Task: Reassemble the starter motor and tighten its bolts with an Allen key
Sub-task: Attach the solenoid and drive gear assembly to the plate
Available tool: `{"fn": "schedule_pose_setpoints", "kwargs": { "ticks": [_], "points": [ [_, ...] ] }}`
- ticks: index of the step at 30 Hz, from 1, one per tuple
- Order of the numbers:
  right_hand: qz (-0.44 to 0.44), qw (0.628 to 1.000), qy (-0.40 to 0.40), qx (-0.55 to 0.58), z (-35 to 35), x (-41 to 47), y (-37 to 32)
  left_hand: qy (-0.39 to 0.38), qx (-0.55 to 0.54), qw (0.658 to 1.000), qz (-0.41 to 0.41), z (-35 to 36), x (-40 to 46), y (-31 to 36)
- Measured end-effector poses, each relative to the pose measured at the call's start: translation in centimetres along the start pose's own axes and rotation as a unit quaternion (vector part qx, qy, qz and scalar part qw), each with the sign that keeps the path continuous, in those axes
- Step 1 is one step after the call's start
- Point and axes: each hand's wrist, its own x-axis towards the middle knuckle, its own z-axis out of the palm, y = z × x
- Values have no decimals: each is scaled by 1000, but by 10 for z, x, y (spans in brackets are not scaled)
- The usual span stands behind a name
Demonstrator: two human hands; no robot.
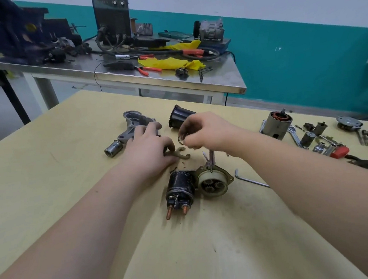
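Starter motor parts lie spread on a yellow-topped table (71,195). My left hand (150,147) reaches down and pinches the beige plastic fork lever (181,154) lying on the table. My right hand (202,130) hovers just above it and pinches a small metal ring (181,139). In front of my hands sit the black solenoid (180,189) with copper studs and the planetary gear housing (214,181). The grey aluminium nose housing (135,123) and black motor casing (179,117) lie behind my hands. An Allen key (248,179) lies right of the gear housing.
An armature (277,124) stands at the right, with sockets, wrenches, a red tool (339,152) and small parts beyond it. A steel bench (127,75) behind holds a welder, cables, pliers, yellow cloth and a compressor.
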Motion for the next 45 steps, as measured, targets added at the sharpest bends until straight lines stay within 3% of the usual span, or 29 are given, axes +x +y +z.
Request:
{"fn": "schedule_pose_setpoints", "kwargs": {
  "ticks": [6,15,18,21,23,27,32,34,40,45],
  "points": [
    [18,962,74,261,-26,-22,20,7,-43,999,0,5,2,-1],
    [147,932,174,282,-26,-62,73,10,12,1000,3,4,4,7],
    [143,962,187,139,-15,-80,80,-3,14,1000,2,5,3,7],
    [82,978,186,-43,-4,-94,77,-3,-9,1000,2,9,3,7],
    [42,978,196,-51,1,-98,73,0,-20,1000,2,10,3,7],
    [67,965,234,95,6,-107,70,1,-55,998,7,11,2,8],
    [120,889,220,384,-8,-120,59,9,-97,995,-3,11,1,10],
    [125,875,226,410,-20,-124,56,7,-95,995,-2,10,1,13],
    [105,890,272,352,-41,-126,56,-5,-125,992,12,7,-5,15],
    [138,837,196,493,-26,-127,52,32,-220,975,-8,6,-8,17]
  ]
}}
